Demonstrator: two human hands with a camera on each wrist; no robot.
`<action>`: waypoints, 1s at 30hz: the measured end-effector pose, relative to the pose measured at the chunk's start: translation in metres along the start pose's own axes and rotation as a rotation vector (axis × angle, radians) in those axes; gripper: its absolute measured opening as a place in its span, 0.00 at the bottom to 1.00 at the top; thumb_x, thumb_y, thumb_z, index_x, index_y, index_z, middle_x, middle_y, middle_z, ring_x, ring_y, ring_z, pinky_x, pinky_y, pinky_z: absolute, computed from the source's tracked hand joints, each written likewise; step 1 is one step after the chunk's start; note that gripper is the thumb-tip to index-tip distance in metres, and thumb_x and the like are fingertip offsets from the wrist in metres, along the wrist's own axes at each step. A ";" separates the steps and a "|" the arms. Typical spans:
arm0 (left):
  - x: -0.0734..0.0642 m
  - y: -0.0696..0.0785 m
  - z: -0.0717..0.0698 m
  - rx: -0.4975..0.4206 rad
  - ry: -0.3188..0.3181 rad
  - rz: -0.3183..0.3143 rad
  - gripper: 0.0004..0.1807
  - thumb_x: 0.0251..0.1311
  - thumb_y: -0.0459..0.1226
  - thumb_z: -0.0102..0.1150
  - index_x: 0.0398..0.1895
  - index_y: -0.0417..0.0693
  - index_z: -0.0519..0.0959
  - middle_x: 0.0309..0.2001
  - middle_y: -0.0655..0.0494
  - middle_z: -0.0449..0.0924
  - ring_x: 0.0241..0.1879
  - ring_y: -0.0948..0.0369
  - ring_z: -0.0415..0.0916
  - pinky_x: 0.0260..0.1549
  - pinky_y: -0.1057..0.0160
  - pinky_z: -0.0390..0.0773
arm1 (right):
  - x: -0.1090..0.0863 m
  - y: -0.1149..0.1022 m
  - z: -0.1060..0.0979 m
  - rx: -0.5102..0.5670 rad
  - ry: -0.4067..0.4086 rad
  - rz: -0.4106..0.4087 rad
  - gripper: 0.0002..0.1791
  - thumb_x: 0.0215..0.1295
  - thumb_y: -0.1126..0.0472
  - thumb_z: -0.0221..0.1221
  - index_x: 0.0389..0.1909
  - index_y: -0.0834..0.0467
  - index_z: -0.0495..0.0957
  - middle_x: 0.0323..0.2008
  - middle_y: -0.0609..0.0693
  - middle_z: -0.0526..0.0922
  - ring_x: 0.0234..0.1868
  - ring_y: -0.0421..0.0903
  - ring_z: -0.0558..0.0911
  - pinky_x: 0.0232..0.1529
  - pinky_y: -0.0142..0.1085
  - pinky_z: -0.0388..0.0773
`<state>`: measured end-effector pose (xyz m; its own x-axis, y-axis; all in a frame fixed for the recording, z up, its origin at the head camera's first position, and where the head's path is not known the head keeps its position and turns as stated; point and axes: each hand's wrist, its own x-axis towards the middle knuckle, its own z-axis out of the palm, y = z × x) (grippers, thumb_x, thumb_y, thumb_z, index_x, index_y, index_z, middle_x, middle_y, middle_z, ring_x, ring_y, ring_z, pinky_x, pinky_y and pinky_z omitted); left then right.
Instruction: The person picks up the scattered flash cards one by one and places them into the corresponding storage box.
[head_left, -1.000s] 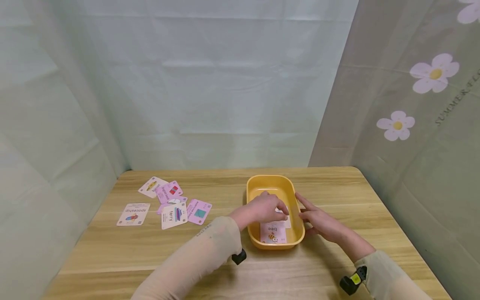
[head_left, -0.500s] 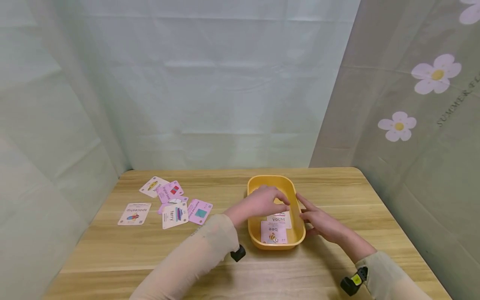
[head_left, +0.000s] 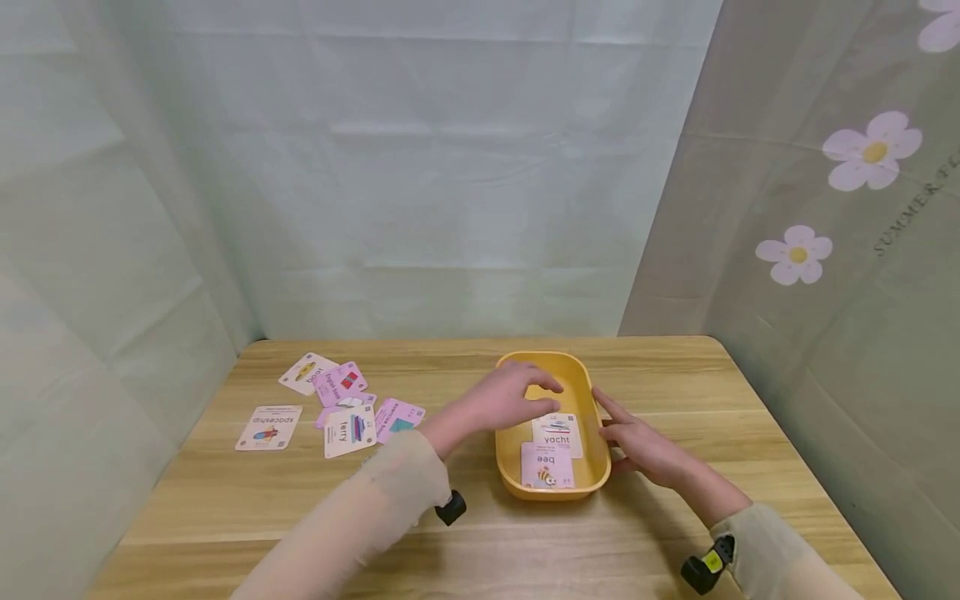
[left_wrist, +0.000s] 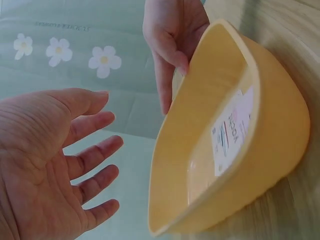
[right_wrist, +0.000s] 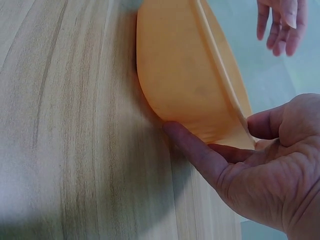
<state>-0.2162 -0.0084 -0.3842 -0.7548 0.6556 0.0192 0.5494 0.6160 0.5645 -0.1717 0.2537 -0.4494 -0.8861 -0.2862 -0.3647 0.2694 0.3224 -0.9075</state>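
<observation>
My left hand (head_left: 517, 396) hovers over the far left part of a yellow plastic bin (head_left: 597, 467), fingers spread and apart, with nothing in it. The left wrist view shows the palm of that left hand (left_wrist: 50, 165) bare beside the bin's rim. Inside the bin lie a yacht flashcard (head_left: 557, 433) and a pink bee flashcard (head_left: 547, 467), which overlaps its lower edge. My right hand (head_left: 648, 446) rests against the bin's right outer wall. In the right wrist view, one finger of the right hand (right_wrist: 265, 175) touches low on the wall and another sits at the rim.
Left on the wooden table (head_left: 247, 517) lie several flashcards: a spaceship card (head_left: 268, 428), a ferry card (head_left: 349, 431), a pink exercise book card (head_left: 393, 417), an English book card (head_left: 341, 383) and a boat card (head_left: 303, 372). Cloth curtains (head_left: 450, 208) hang behind and beside the table.
My left hand has drawn up and left from over the cards in the bin, its fingers parting, and the yacht card has come into full view. The right hand stays put.
</observation>
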 end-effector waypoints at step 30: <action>-0.065 -0.056 -0.045 -0.101 0.123 -0.081 0.20 0.71 0.47 0.62 0.63 0.54 0.81 0.62 0.58 0.79 0.69 0.51 0.68 0.67 0.45 0.66 | 0.001 -0.003 0.002 -0.015 0.005 0.012 0.42 0.76 0.63 0.46 0.84 0.44 0.38 0.78 0.70 0.50 0.72 0.67 0.66 0.53 0.56 0.80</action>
<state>-0.2136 -0.1049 -0.3801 -0.8365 0.5438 0.0676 0.4511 0.6133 0.6483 -0.1726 0.2510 -0.4477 -0.8846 -0.2783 -0.3742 0.2738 0.3396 -0.8998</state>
